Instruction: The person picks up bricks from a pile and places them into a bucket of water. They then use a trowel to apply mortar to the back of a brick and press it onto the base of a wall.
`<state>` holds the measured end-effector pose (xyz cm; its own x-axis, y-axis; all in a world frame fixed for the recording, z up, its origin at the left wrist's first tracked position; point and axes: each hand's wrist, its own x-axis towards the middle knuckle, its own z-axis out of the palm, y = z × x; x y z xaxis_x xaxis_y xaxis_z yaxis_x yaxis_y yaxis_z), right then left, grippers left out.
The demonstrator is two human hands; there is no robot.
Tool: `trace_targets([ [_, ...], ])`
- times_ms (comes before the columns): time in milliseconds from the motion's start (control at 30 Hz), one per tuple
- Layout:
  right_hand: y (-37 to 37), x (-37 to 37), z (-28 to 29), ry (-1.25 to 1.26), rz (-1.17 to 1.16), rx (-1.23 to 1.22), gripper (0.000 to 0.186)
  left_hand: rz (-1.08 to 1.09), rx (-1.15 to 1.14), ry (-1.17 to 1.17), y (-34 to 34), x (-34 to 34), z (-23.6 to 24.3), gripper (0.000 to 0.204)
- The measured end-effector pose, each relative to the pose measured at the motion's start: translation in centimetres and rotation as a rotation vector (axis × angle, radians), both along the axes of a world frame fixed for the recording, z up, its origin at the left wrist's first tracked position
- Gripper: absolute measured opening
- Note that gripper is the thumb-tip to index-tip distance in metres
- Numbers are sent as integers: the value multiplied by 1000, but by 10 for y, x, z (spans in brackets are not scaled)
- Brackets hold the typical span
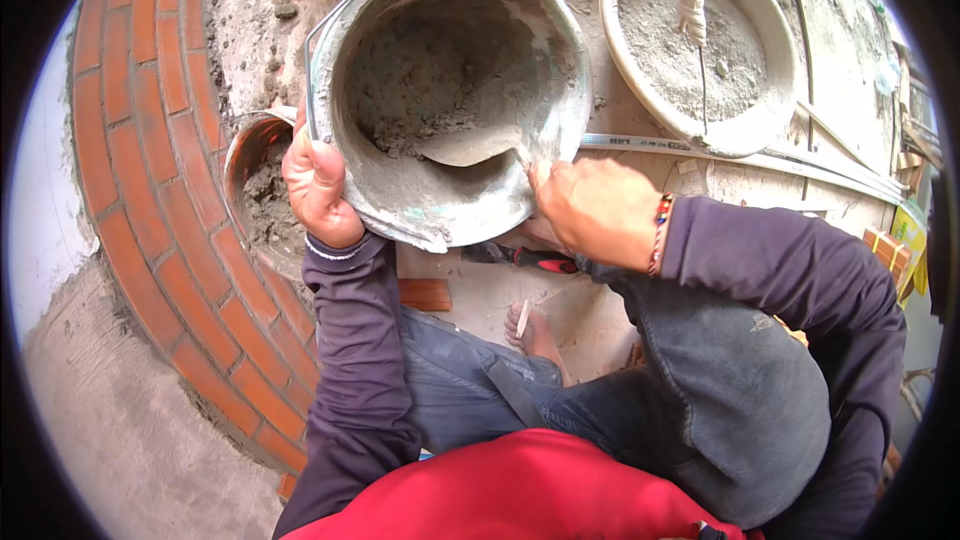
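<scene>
A mortar-smeared bucket (375, 202) is tipped so its mouth faces me, with crumbly grey mortar (420, 90) inside. My left hand (325, 190) grips its left side, the thumb in view and the other fingers hidden. At the lower right rim, my right hand (600, 208) is closed round the handle of a trowel, which the fist hides. The trowel's blade (470, 145) lies inside the bucket against the mortar. Just below the bucket, on the floor, is a tool with a black and red handle (555, 262).
A curved brick wall (150, 140) runs down the left. Beside it stands a smaller mortar container (245, 165). A round tub (790, 70) of grey powder sits at upper right, near long metal strips (650, 145). A loose brick (425, 294) lies by my legs.
</scene>
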<state>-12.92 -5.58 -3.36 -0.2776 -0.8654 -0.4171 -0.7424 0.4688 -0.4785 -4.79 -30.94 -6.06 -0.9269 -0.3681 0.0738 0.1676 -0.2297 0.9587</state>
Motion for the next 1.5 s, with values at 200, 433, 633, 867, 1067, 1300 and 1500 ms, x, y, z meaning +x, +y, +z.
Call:
trace_targets([
  [200, -35, -25, 30, 222, -116, -292, 14, -20, -12, 2, 5, 1, 1, 63],
  [433, -1, -6, 19, 413, 220, 99, 34, -82, -78, -16, 7, -8, 5, 61],
  [633, -27, -36, 51, 295, 48, -134, 47, -23, -125, -50, 10, -11, 12, 55],
  [867, 13, -2, 2, 314, 172, 113, 30, -44, -248, -45, 15, -15, 13, 53],
  [1067, -3, -25, 7, 129, -124, -110, 20, -33, -373, 1, 20, -17, 17, 47],
  [1300, 3, -38, 13, 3, -96, -136, 14, -4, -270, -36, 20, -20, 20, 44],
  [1500, 20, -9, -8, -6, -12, 121, 29, 22, -300, -18, 20, -21, 10, 45],
])
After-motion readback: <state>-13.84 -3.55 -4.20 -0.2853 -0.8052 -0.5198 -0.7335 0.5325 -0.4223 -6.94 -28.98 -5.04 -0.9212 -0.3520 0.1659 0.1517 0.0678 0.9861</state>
